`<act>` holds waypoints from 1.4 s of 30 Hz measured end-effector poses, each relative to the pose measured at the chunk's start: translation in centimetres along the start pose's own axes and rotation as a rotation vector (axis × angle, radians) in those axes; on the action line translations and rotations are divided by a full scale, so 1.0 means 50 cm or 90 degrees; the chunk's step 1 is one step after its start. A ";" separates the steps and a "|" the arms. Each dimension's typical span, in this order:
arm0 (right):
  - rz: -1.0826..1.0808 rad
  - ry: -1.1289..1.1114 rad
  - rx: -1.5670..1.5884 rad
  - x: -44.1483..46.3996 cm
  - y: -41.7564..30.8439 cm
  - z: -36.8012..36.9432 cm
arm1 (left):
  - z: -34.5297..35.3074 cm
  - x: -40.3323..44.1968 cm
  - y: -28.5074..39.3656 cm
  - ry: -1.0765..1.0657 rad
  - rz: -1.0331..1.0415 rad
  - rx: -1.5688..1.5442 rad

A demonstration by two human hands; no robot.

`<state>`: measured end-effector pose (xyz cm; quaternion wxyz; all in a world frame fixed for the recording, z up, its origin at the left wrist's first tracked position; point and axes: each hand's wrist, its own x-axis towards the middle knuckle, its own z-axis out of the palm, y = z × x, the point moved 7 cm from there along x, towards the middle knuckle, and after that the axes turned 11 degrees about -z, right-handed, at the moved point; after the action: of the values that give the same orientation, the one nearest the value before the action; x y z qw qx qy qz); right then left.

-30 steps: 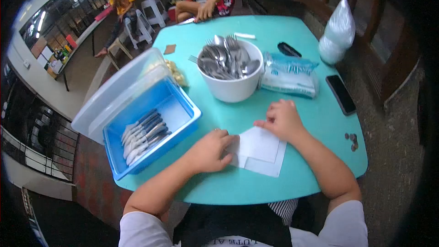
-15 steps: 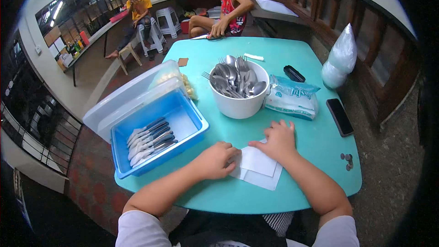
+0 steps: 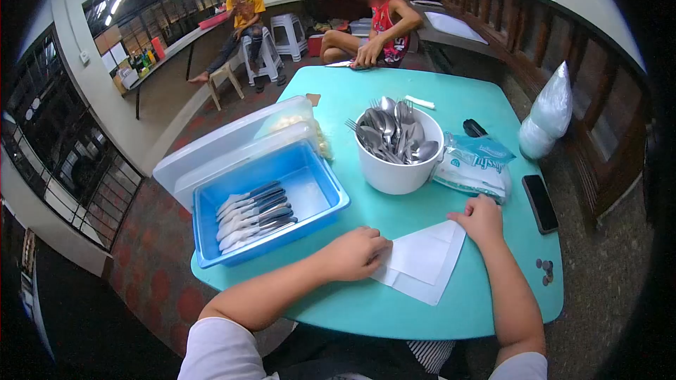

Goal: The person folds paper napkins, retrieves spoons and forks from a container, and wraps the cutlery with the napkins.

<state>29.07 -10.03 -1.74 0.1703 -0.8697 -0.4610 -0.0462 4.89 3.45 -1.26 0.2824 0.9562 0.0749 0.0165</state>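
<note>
A folded white paper napkin [image 3: 422,257] lies on the turquoise table [image 3: 310,309] before me. My left hand [image 3: 358,253] has its fingers curled down on the napkin's left corner. At the upper right corner, my right hand [image 3: 482,218] pinches the napkin's edge between thumb and fingers. Left of my hands, a blue tub [image 3: 310,183] holds several wrapped utensils [image 3: 257,214] in a row. Beyond the napkin stands a white bucket [image 3: 398,177] full of spoons and forks [image 3: 394,130].
A tissue pack [image 3: 475,162] sits right of the bucket, with a phone [image 3: 540,203], coins [image 3: 546,271] and a wrapped plastic roll [image 3: 549,116] along the right side. A clear lid [image 3: 232,144] leans behind the tub. Two people sit beyond the table.
My right hand has moved from over the napkin's top to its right corner, and its fingers have closed. More of the napkin shows. The camera view has tilted up and turned left.
</note>
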 end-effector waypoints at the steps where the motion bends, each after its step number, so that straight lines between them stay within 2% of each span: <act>1: 0.011 -0.001 0.021 0.002 0.011 -0.001 | -0.001 -0.001 0.001 0.007 0.003 -0.009; 5: 0.067 -0.017 0.073 0.001 0.025 -0.010 | 0.006 0.001 -0.005 -0.012 -0.008 0.013; 8: -0.084 0.147 -0.100 -0.002 -0.005 -0.039 | 0.010 0.002 -0.007 0.001 0.000 0.004; 11: -0.273 0.191 -0.096 -0.025 -0.120 -0.063 | 0.010 0.002 -0.005 0.008 0.004 0.005; 15: -0.508 -0.028 0.016 -0.111 -0.284 -0.012 | 0.008 -0.001 -0.001 0.021 0.013 0.011; 18: -0.473 -0.159 -0.074 -0.146 -0.295 0.041 | 0.009 -0.002 -0.003 0.014 0.009 0.029; 22: -0.450 -0.208 -0.075 -0.150 -0.294 0.041 | 0.007 -0.002 0.000 0.008 0.009 0.045; 28: -0.437 -0.229 -0.066 -0.154 -0.295 0.036 | 0.014 -0.012 -0.012 -0.005 -0.026 0.118; 34: -0.433 -0.240 -0.063 -0.151 -0.294 0.039 | 0.011 -0.050 -0.003 0.049 -0.049 0.246; 37: -0.425 -0.247 -0.059 -0.150 -0.294 0.038 | 0.013 -0.059 -0.001 -0.005 -0.086 0.277; 42: -0.420 -0.249 -0.046 -0.148 -0.296 0.034 | 0.008 -0.086 0.009 -0.022 -0.103 0.307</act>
<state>12.62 -7.61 -1.32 0.0244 -0.6722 -0.7381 0.0519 0.75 2.23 -1.30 0.0482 0.9870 0.1482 -0.0405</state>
